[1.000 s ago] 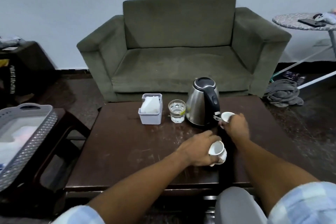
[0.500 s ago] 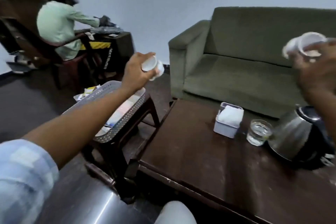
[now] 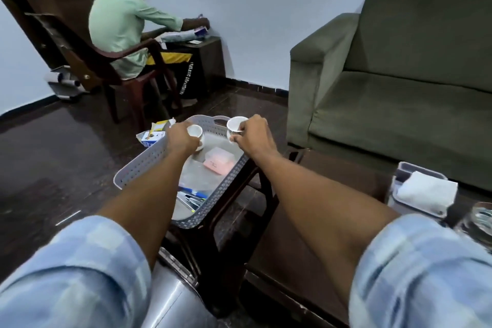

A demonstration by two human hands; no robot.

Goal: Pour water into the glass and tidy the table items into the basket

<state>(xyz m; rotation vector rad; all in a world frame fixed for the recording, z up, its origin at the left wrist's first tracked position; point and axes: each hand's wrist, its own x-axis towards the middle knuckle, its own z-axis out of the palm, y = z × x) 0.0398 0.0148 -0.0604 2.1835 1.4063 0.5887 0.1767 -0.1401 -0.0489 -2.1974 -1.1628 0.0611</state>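
Tidying step: left hand (image 3: 181,138) and right hand (image 3: 251,136) each grip a white cup (image 3: 195,132) (image 3: 235,125) over the grey basket (image 3: 141,165); lowering and release should follow.

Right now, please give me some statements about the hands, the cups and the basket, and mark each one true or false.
1. Each hand holds a white cup: left hand with the left cup, right hand with the right cup. True.
2. Both cups are over the grey basket. True.
3. The basket holds nothing. False: a pink box lies inside.
4. The basket stands on the sofa. False: it rests on a dark stool beside the table.
5. The tissue holder is in the basket. False: it is on the table.
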